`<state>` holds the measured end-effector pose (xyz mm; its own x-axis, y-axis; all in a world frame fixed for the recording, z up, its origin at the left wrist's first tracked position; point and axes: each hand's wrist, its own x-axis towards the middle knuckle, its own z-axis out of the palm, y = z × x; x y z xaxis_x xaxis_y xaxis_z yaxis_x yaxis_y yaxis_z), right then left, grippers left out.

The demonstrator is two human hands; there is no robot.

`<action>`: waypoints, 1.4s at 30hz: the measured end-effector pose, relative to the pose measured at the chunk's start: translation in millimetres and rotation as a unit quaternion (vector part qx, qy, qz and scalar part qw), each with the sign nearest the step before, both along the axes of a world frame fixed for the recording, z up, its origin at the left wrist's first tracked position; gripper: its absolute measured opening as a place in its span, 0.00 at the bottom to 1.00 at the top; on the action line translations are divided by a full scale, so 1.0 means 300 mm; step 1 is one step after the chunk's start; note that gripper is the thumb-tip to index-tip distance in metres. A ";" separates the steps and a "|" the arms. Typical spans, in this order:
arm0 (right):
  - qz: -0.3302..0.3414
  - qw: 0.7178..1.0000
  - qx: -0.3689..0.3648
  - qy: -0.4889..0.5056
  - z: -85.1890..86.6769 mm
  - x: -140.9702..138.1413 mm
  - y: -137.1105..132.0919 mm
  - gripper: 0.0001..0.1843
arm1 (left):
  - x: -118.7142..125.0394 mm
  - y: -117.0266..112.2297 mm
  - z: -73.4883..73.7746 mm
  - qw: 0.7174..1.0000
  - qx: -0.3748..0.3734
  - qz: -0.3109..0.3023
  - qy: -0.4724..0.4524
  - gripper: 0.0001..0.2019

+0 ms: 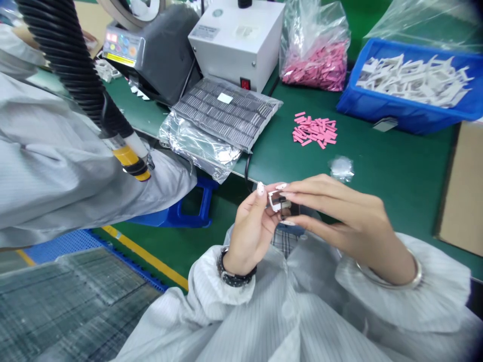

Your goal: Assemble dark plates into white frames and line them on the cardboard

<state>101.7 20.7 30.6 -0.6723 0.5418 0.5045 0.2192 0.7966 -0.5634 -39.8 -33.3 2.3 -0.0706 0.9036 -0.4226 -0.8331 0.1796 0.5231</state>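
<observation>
My left hand (252,229) pinches a small white plastic frame (274,201) between thumb and fingers, just in front of the table edge. Against that frame, my right hand (339,211) grips a small dark, see-through rectangular piece (290,208) between its thumb and fingertips. The two parts touch or overlap; how they fit together is partly hidden by my fingers. On the table beyond my hands lies a loose pile of small pink strips (316,131). A little crumpled clear plastic piece (341,168) rests near my right hand.
A blue bin (396,108) of white plastic parts stands back right, beside a bag of pink strips (317,65). Packed dark pieces (226,113) lie before a white box machine (234,40). A black hose (71,65) hangs at left, near a co-worker's sleeve. Cardboard (464,191) lies right.
</observation>
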 end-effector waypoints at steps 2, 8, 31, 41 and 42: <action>-0.013 1.000 -0.008 0.011 -0.004 0.002 0.002 0.14 | -0.011 0.001 -0.003 0.999 0.010 -0.033 -0.001 0.11; -0.022 1.000 -0.007 0.016 -0.001 -0.002 0.010 0.13 | -0.041 0.005 -0.003 0.996 0.002 -0.091 -0.024 0.14; -0.073 0.981 0.071 -0.164 0.049 -0.028 0.021 0.06 | -0.023 0.008 -0.018 0.985 -0.065 -0.121 -0.100 0.13; -0.100 0.967 0.053 -0.228 0.063 -0.068 0.034 0.06 | -0.020 0.019 -0.049 0.982 -0.049 -0.144 -0.112 0.13; -0.101 0.965 0.053 -0.237 0.064 -0.073 0.035 0.07 | -0.021 0.020 -0.051 0.982 -0.049 -0.140 -0.118 0.13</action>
<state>79.9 31.2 49.7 -0.7274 0.6480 0.2256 0.5892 0.7584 -0.2786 -46.1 -27.3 -12.9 0.2853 0.8275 -0.4836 -0.8395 0.4592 0.2904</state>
